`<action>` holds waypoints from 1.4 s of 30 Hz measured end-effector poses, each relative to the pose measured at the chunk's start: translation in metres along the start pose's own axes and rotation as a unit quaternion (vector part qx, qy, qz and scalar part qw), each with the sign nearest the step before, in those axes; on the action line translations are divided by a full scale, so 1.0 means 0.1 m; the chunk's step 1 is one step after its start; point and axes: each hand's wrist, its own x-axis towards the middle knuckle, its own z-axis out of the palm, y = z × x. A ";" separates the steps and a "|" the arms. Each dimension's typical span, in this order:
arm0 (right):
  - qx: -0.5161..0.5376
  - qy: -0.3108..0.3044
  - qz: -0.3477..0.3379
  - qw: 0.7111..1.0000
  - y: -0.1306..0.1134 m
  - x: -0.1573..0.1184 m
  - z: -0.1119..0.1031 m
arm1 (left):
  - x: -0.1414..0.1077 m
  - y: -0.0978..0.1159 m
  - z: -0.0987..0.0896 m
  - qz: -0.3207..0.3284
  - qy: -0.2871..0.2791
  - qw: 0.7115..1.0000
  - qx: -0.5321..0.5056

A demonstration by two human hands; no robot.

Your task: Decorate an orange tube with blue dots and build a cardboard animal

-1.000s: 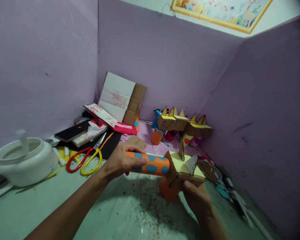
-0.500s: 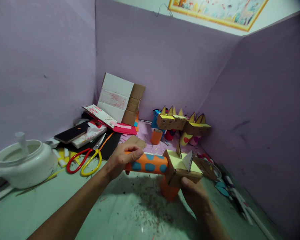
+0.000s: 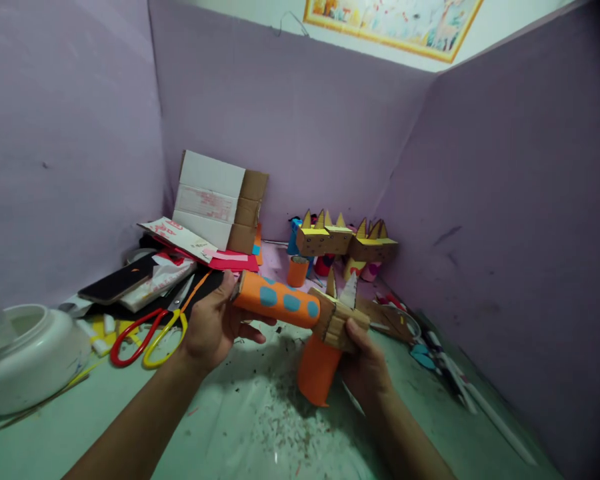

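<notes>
An orange cardboard tube with blue spots (image 3: 279,300) lies nearly level in front of me. My left hand (image 3: 209,328) grips its left end, thumb near the rim and some fingers spread below. The tube's right end meets a small cardboard box (image 3: 336,325) topped with pointed cardboard spikes. Around the right side of that box my right hand (image 3: 364,367) is closed, its thumb on the front face. Another orange tube (image 3: 318,371) extends down beneath the box, tilted. Whether it is fixed there is hidden.
Red-and-yellow scissors (image 3: 153,333), a phone (image 3: 117,277) and a white pot (image 3: 30,357) are on the left. Behind stand a short orange tube (image 3: 298,272), spiked cardboard models (image 3: 325,241) and a folded carton (image 3: 210,200). Pens (image 3: 447,370) lie rightward; dark crumbs dot the green tabletop (image 3: 230,427).
The box has tipped, now showing its ridged front and more of the lower orange tube. My left hand has shifted to the spotted tube's end, its fingers loosened. The view has turned slightly right.
</notes>
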 end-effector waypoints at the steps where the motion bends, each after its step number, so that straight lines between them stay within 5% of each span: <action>1: 0.010 0.004 0.004 1.000 0.00 -0.01 0.02 | -0.01 -0.01 0.01 0.013 -0.006 1.000 0.005; 8: 0.074 0.029 0.093 0.993 0.05 -0.08 0.14 | -0.02 -0.17 -0.01 0.122 -0.086 0.982 0.117; 18: 0.164 -0.079 0.288 0.940 0.25 -0.22 0.27 | -0.02 -0.29 -0.04 0.157 -0.049 0.967 0.195; 29: 0.163 -0.127 0.310 0.928 0.25 -0.28 0.26 | -0.03 -0.30 -0.09 0.187 -0.047 0.956 0.220; 42: 0.174 -0.099 0.283 0.938 0.29 -0.27 0.23 | -0.01 -0.37 -0.09 0.216 -0.059 0.943 0.245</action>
